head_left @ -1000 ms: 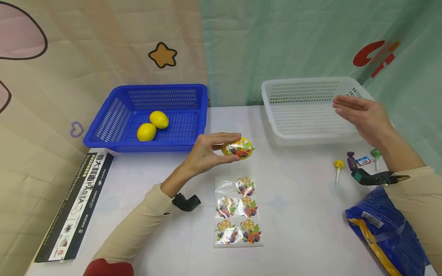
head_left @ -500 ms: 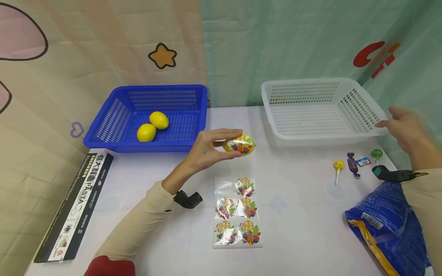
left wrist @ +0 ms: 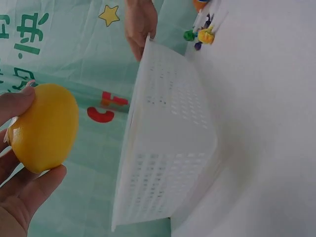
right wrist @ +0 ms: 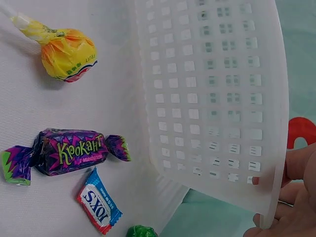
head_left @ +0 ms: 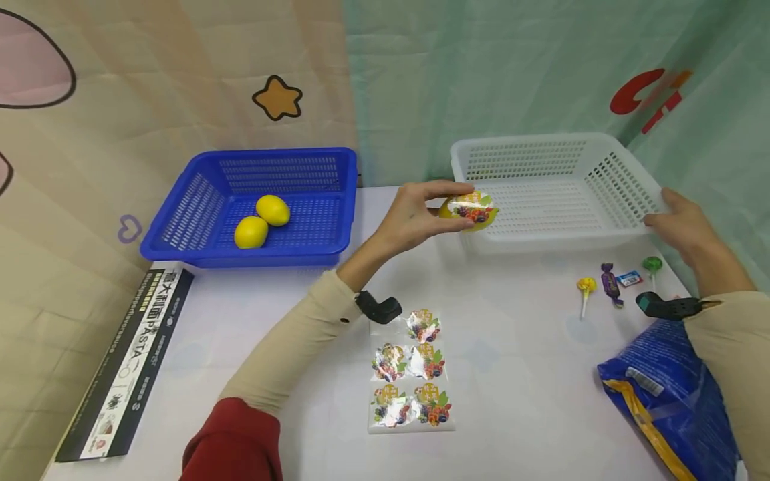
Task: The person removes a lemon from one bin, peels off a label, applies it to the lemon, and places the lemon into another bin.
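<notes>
My left hand (head_left: pixel 415 217) pinches a yellow lemon (left wrist: pixel 47 128) between thumb and fingers. A shiny fruit-print sticker (head_left: pixel 474 210) is on its upper side. In the head view the lemon overlaps the front left corner of the white plastic basket (head_left: pixel 553 239); in the left wrist view it is held off to one side of it. My right hand (head_left: pixel 686 224) grips the basket's front right corner, thumb over the rim (right wrist: pixel 282 98). On the table in front of me lies a clear sheet (head_left: pixel 412 374) with several matching stickers.
At the left, a blue basket (head_left: pixel 259 258) holds two lemons (head_left: pixel 250 232). A pasta box (head_left: pixel 126 361) lies before it. Near the white basket are a yellow lollipop (right wrist: pixel 69 54), a purple wrapped candy (right wrist: pixel 74 152), a small candy (right wrist: pixel 98 201) and a green lollipop (head_left: pixel 652 264). A blue bag (head_left: pixel 668 394) lies front right.
My left hand has carried the lemon right and away from me, from above the sticker sheet to the white basket's corner. My right hand has come down from over the basket onto its rim.
</notes>
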### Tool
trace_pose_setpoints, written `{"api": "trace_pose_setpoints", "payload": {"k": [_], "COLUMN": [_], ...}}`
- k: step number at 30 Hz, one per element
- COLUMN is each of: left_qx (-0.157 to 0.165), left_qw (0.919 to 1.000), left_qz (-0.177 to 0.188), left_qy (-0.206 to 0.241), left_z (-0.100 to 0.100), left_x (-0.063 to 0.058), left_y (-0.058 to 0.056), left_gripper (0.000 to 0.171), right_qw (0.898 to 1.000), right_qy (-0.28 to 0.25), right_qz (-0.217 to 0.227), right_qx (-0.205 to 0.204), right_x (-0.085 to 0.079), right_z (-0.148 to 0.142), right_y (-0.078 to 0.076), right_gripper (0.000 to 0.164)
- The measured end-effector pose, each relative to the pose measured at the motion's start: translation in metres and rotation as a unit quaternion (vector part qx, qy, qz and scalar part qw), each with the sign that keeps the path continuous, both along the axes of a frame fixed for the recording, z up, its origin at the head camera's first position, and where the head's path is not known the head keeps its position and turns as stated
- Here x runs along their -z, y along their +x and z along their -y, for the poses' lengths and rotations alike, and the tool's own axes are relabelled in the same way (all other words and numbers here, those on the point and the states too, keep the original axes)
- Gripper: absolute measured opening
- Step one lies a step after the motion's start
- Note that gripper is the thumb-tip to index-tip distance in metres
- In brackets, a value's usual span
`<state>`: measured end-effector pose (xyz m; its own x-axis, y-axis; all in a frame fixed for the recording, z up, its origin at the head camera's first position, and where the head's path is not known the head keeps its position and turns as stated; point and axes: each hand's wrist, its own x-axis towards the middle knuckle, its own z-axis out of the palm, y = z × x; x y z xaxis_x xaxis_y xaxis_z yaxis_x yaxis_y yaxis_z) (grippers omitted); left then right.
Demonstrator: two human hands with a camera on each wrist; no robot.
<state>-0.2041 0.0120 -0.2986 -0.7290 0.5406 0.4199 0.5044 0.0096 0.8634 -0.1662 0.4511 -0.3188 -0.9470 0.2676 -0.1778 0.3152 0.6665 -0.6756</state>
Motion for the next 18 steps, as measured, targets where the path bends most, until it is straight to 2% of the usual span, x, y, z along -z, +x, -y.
{"api": "trace_pose_setpoints", "payload": {"k": [4, 9, 12, 18], "left_qx": [-0.016, -0.02, -0.015, 0.018], "left_qw": [0.9965, 0.9846, 0.9719, 0.9376], "left_qz": [-0.007, -0.019, -0.037, -0.059], "left_qy": [-0.082, -0.172, -0.232, -0.342], "left_z": [-0.036, -0.074, -0.09, -0.119], "left_x": [-0.005, 0.006, 0.014, 0.021], "left_y": [-0.022, -0.043, -0.051, -0.059], "left_gripper": [0.047, 0.049, 0.048, 0.044], "right_qw": [1.0, 0.998, 0.997, 0.994], "right_qy": [0.018, 0.058, 0.069, 0.091], "right_qz": [-0.021, -0.033, -0.04, -0.063], "right_qx": [-0.005, 0.006, 0.021, 0.018], "right_x": [0.002, 0.006, 0.008, 0.012], "right_z": [0.006, 0.015, 0.018, 0.017], "right_y": [0.0, -0.003, -0.005, -0.005], "right_gripper": [0.071, 0.069, 0.068, 0.067]}}
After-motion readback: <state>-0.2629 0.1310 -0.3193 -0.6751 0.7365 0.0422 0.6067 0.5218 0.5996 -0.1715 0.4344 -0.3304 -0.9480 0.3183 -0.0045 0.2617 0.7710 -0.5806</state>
